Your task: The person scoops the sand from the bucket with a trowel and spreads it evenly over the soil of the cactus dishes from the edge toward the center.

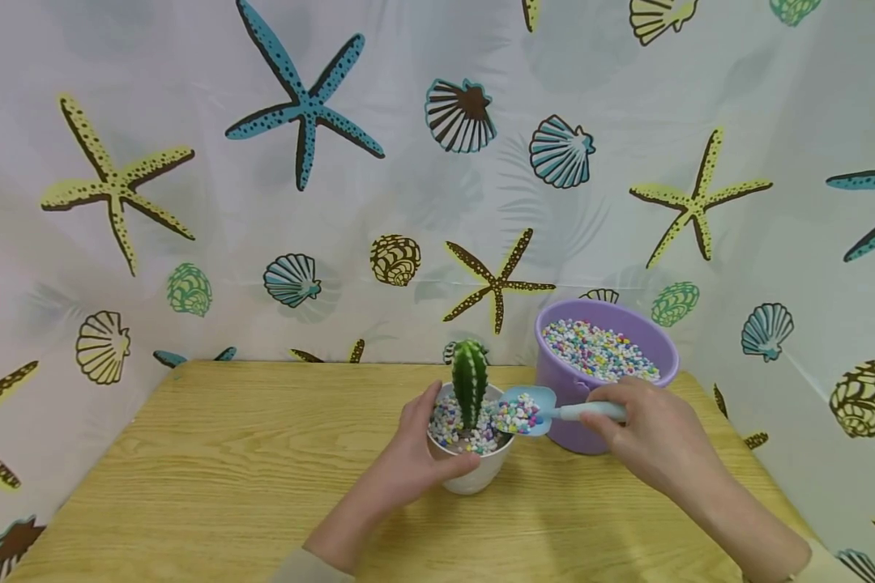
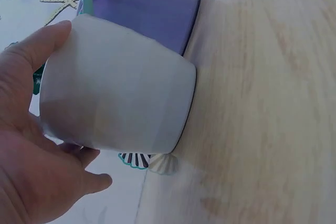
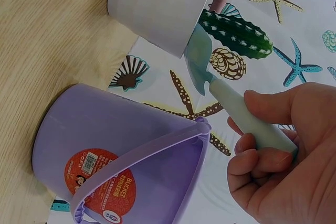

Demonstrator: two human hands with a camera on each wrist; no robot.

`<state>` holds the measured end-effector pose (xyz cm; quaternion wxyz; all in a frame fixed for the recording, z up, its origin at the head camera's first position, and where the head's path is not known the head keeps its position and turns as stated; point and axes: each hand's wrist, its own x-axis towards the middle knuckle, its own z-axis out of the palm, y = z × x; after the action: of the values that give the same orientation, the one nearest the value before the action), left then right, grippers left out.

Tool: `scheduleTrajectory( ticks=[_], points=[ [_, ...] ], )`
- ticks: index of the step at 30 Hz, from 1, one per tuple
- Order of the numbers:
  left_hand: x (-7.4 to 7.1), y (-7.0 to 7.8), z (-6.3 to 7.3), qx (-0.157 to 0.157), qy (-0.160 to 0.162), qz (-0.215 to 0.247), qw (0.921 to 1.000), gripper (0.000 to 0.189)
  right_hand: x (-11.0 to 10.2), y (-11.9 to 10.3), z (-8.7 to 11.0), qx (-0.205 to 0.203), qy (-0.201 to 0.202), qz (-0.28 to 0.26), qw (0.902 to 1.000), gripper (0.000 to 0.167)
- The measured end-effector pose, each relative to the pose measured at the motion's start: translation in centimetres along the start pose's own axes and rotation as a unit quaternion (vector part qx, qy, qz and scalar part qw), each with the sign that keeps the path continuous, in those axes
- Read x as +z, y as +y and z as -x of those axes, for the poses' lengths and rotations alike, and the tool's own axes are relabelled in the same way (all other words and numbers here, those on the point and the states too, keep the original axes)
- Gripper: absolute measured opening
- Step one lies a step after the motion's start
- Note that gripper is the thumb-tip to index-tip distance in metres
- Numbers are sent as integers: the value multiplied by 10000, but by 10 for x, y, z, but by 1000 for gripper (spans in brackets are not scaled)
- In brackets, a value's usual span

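Note:
A green cactus [image 1: 470,380] stands upright in a white pot [image 1: 474,474] on the table, with colourful pebbles [image 1: 448,423] around its base. My left hand [image 1: 416,453] grips the pot's near left side, thumb in front; the left wrist view shows the fingers about its rim. In my right hand [image 1: 649,433] is the handle of a light blue toy shovel [image 1: 591,411]. Its blade carries a heap of pebbles [image 1: 521,413] and lies over the pot's right rim. Seen from the right wrist, the shovel [image 3: 244,114] meets the rim beside the cactus [image 3: 236,32].
Behind my right hand stands a purple bucket [image 1: 565,380] holding many multicoloured pebbles [image 1: 598,348]. Its handle [image 3: 142,161] hangs down over a red label [image 3: 100,182]. The wooden table [image 1: 248,453] extends to the left. A cloth [image 1: 394,186] printed with shells and starfish hangs behind.

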<state>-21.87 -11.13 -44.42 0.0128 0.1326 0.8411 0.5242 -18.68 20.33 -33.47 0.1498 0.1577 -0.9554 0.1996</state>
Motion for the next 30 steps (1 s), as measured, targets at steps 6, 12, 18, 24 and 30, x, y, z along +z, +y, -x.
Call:
scheduleTrajectory(
  ticks=[6, 12, 18, 24, 30],
  points=[
    [9, 1, 0, -63, 293, -30, 9995, 126, 0, -2, 1, -69, 69, 77, 9999, 11],
    [-2, 3, 1, 42, -74, 95, 9999, 123, 0, -2, 0, -165, 141, 130, 9997, 11],
    [3, 2, 0, -26, 125, -71, 9999, 125, 0, -4, 0, -190, 178, 230, 9994, 11],
    [3, 0, 0, -38, -66, 41, 10000, 124, 1, -5, 0, -235, 234, 290, 9990, 12],
    [-1, 0, 0, -28, -214, 111, 9997, 124, 0, -5, 0, -293, 280, 399, 9984, 13]
  ],
)
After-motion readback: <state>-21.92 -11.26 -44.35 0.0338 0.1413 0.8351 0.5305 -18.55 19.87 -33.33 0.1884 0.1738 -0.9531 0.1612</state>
